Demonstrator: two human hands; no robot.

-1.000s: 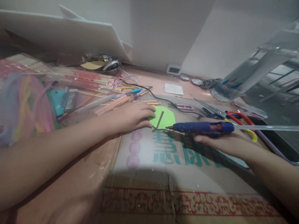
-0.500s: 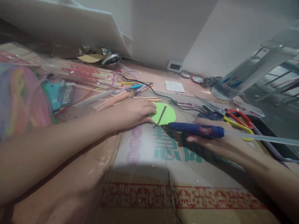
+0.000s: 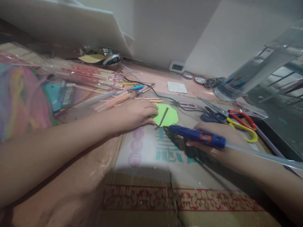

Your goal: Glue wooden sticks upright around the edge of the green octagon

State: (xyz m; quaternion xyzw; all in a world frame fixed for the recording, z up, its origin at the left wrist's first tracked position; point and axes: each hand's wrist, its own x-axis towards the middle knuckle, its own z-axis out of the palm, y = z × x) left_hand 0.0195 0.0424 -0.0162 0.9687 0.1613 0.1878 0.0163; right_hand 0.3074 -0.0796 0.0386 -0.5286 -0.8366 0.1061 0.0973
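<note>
A bright green paper piece with angled edges lies on printed cardboard, a thin brown stick standing or leaning over it. My left hand rests at the paper's left edge, its thumb and fingertips closed on that edge. My right hand is wrapped round a blue glue gun, which has a clear glue stick coming out of its rear. The gun's nozzle is at the foot of the brown stick, near the paper's lower edge; whether they touch cannot be made out.
Scissors with red and yellow handles lie right of my right hand, beside a dark phone-like slab. A clear bottle stands behind. Wrapped skewers, pens and pastel strips lie left. A black cord crosses behind the paper.
My right hand has tilted the glue gun, so its rear end and the clear stick sit lower. The nozzle has moved slightly left. My left hand and the green paper look unchanged.
</note>
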